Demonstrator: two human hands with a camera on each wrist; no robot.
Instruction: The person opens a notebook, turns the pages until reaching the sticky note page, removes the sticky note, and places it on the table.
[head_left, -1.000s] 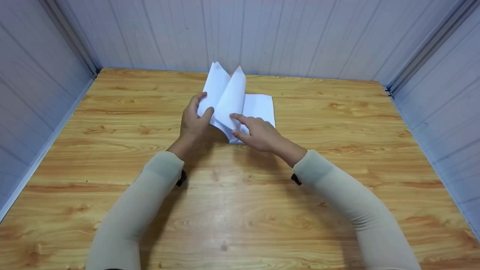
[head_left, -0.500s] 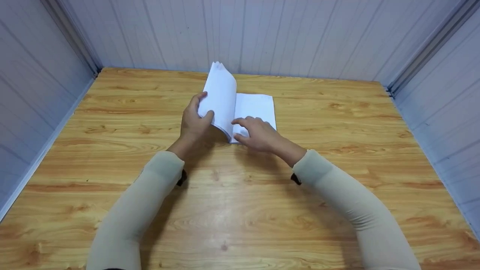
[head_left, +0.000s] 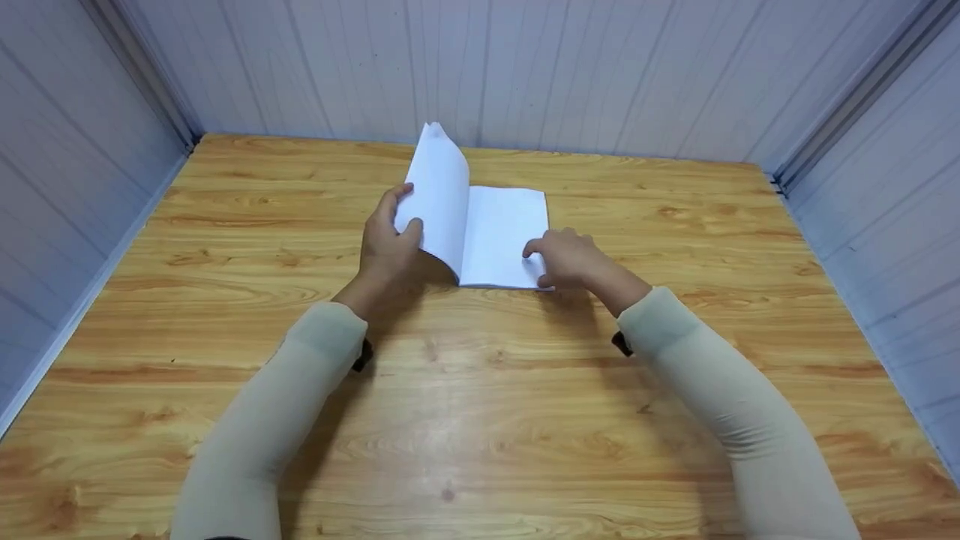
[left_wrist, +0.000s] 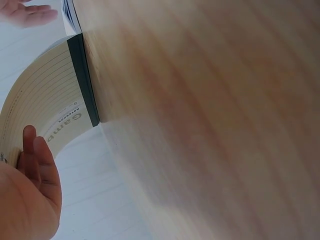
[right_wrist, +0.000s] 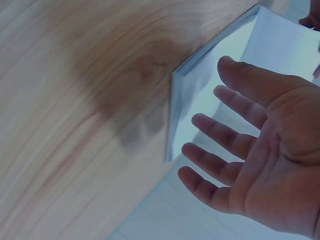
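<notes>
A notebook point(head_left: 499, 232) lies spread on the table, its right-hand pages flat and white. My left hand point(head_left: 386, 236) grips the raised left part, thumb on the inner page and fingers behind the cover. That part stands tilted and curves down to the spine. In the left wrist view the beige cover point(left_wrist: 42, 85) shows printed lines, the word NOTEBOOK and a dark green spine strip point(left_wrist: 84, 82). My right hand point(head_left: 568, 259) is over the lower right corner of the flat page. The right wrist view has its fingers point(right_wrist: 225, 135) spread and loosely bent, holding nothing.
The wood-grain table point(head_left: 450, 420) extends around the notebook on all sides. Pale panelled walls point(head_left: 525, 75) bound it at the back, left and right. A small dark object point(head_left: 622, 343) shows under the right cuff.
A loose leaf that stood midway has gone over to the left stack, baring the right page. My right hand has moved right, to the page's outer corner. The left hand keeps its grip.
</notes>
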